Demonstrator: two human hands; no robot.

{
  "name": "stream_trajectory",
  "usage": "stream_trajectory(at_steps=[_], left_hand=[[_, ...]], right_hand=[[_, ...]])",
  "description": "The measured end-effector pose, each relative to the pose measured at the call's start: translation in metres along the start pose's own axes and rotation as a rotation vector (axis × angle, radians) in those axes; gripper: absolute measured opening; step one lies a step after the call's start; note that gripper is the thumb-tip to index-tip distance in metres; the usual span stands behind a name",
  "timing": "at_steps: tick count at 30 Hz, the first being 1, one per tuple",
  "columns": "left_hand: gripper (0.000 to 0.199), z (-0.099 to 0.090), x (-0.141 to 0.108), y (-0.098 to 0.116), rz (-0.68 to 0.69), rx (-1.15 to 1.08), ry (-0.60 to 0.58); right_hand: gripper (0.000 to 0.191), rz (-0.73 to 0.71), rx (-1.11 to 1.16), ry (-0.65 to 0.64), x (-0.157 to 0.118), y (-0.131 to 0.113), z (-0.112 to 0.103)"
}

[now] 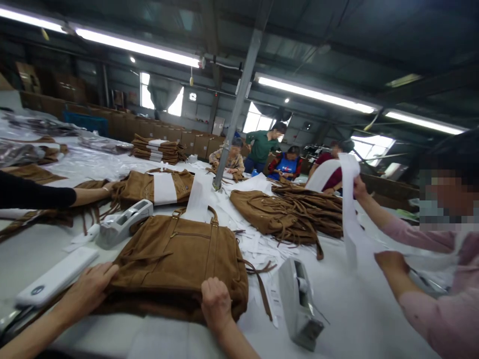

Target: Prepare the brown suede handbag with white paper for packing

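A brown suede-like handbag point(183, 249) lies on the table in front of me, its handles pointing away and a zipped pocket on its face. At its lower left corner, my left hand point(93, 284) is closed on the edge, the fingertips partly hidden. My right hand point(217, 301) makes a fist around the lower edge near the right corner. A strip of white paper point(200, 192) stands up behind the handles. Thin brown straps point(262, 284) trail from the bag's right side.
Tape dispensers stand left point(125, 224) and right point(299, 304) of the bag. A white oblong device point(58, 276) lies near my left arm. More brown bags point(277, 214) are behind. A co-worker's hand point(361, 189) holds white paper at right; a dark sleeve point(37, 192) reaches in at left.
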State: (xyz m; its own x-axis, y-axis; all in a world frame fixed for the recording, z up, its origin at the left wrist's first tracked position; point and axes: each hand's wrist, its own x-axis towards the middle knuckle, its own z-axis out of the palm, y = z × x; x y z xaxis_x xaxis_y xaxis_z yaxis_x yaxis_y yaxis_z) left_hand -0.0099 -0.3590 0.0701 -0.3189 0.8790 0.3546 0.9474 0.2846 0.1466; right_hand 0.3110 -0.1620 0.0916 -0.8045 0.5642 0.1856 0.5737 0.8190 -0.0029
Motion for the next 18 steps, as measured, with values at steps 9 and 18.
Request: stream_trajectory(at_steps=[9, 18], left_hand=[[0.059, -0.035, 0.072, 0.184, 0.335, -0.083, -0.438], [0.063, -0.020, 0.093, 0.226, 0.482, -0.124, -0.448]], right_hand=[[0.042, -0.081, 0.046, 0.011, 0.000, 0.014, -0.048], [0.115, 0.117, 0.237, 0.066, -0.072, 0.059, -0.084]])
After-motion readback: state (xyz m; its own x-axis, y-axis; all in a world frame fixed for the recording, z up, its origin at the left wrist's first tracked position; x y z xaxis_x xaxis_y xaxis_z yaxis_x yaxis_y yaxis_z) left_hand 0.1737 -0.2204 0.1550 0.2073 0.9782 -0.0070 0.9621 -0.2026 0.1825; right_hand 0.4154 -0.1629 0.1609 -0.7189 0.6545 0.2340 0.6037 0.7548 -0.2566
